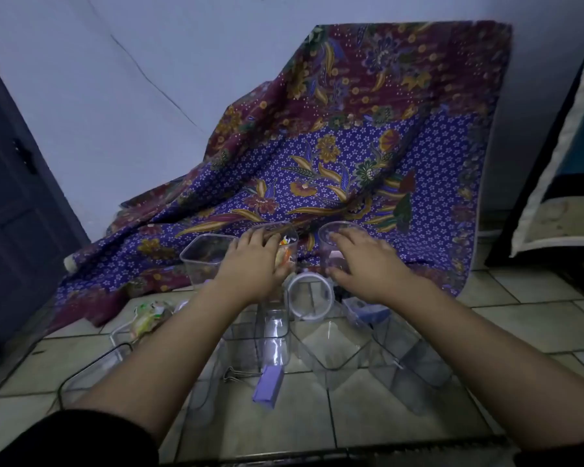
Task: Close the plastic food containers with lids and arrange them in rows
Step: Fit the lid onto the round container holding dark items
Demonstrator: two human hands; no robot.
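Note:
My left hand (255,261) lies on top of a clear container (285,246) with colourful contents, fingers spread over its lid area. My right hand (363,261) rests on a clear round container (329,235) beside it, thumb against its near wall. A clear square container (204,254) stands open to the left. Nearer me on the tiled floor stand a round white-rimmed container (309,296) and several clear square containers (331,345).
A patterned purple and maroon cloth (351,163) drapes from the wall onto the floor behind the containers. A purple rectangular block (268,385) and a metal clip (235,375) lie on the tiles. A packet of snacks (149,316) sits at the left.

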